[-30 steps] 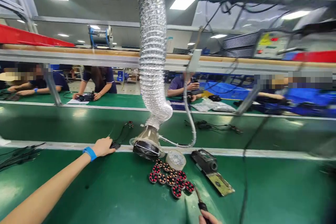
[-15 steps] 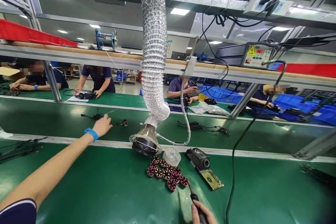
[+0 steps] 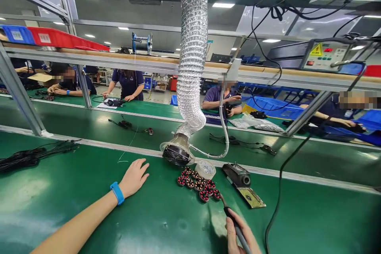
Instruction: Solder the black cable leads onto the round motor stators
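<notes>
My left hand [image 3: 135, 177], with a blue band on the wrist, hovers over or rests on the green bench, which I cannot tell. Its fingers are stretched out and nothing shows in them. Just beyond lies the loose end of a thin wire [image 3: 126, 154]. In my right hand [image 3: 249, 235] is a soldering iron [image 3: 231, 215], its tip pointing at the nearest of several small round motor coils [image 3: 199, 184] with red and black centres. Whether the tip touches that coil is unclear. Behind the coils sits a white round tub [image 3: 205, 169]; to their right is a soldering iron stand [image 3: 238, 176] with a sponge tray [image 3: 251, 197].
A fume hood [image 3: 177, 151] on a silver duct [image 3: 193, 47] hangs behind the coils. Black cables [image 3: 29, 156] lie at left. One cord [image 3: 281, 174] drops on the right. On the middle strip is a cabled coil [image 3: 150, 131]. Co-workers sit across the bench.
My left hand has come back from the middle strip to the near bench. The view has shifted left. The iron stays in my right hand by the coils.
</notes>
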Available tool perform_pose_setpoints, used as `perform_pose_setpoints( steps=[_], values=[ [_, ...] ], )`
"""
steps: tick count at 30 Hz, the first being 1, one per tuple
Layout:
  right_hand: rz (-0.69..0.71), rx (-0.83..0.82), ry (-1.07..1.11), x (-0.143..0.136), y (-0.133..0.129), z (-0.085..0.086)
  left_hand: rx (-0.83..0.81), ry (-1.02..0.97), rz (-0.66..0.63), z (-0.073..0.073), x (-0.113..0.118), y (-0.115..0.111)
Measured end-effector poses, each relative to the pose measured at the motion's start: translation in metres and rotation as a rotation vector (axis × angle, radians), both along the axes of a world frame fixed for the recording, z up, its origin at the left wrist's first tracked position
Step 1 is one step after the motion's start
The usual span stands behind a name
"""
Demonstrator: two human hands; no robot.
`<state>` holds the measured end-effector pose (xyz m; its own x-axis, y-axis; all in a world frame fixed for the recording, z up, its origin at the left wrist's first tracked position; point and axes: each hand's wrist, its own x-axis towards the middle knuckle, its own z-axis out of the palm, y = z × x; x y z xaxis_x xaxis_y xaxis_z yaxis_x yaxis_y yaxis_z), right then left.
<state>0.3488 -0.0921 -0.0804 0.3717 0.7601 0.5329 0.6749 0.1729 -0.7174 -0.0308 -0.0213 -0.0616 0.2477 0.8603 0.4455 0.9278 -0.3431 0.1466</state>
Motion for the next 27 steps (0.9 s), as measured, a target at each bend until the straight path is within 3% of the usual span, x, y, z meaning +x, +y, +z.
perform_pose_setpoints(
  steps=[7,11,15,27],
  values=[
    [-0.063,-0.022,0.132,-0.008,-0.006,0.001,0.074,0.011,0.023,-0.009,0.0,0.004],
    [0.024,-0.03,0.197,-0.001,-0.003,0.013,0.116,0.02,0.02,-0.011,-0.003,0.005],
    [0.041,0.048,0.328,0.019,0.008,0.024,0.125,0.017,0.023,-0.009,-0.004,0.007],
    [-0.229,0.13,0.381,0.093,0.061,0.051,0.171,0.086,-0.051,-0.021,-0.012,0.028]
  ],
)
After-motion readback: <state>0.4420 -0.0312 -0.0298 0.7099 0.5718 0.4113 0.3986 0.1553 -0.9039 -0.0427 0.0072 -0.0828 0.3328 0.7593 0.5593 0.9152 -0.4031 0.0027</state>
